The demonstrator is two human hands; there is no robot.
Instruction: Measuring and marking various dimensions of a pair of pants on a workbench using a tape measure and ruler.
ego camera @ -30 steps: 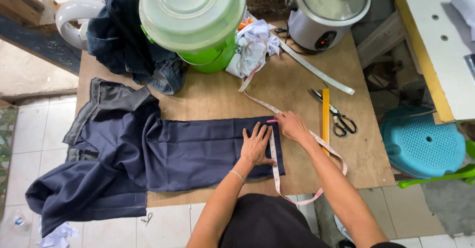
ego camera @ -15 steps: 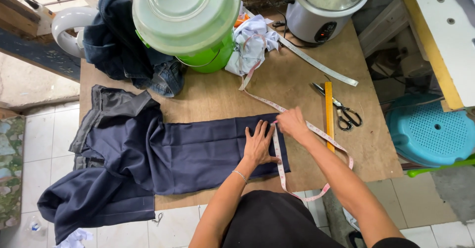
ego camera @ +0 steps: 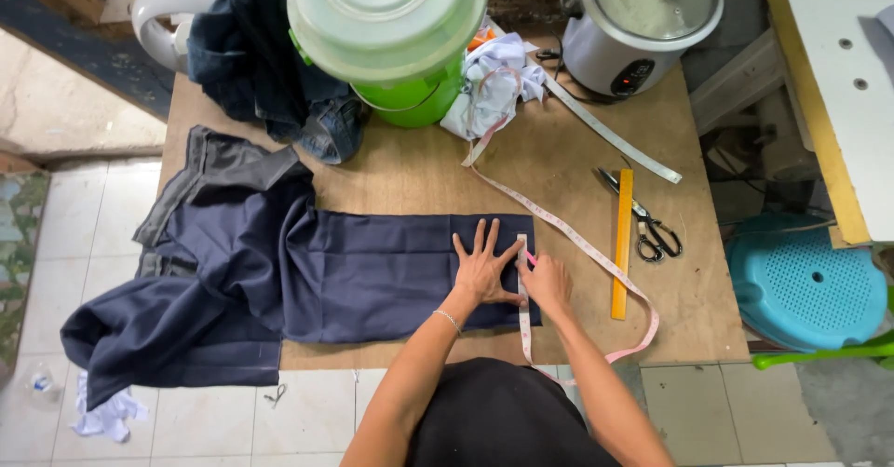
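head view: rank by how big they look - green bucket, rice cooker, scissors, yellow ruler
1. green bucket, though it stands tall and nearer the camera
2. rice cooker
3. yellow ruler
4. scissors

Seen from above, a person's two bare forearms reach forward from the bottom of the view, angling in toward each other so the hands end up side by side. The left hand [ego camera: 482,267] lies flat, palm down, with all five fingers spread wide and pointing away from the body; a thin bracelet circles its wrist. The right hand [ego camera: 548,283] sits just beside it, touching or nearly touching the left thumb, its fingers curled and pinched together at the tips, knuckles up, the wrist held low.
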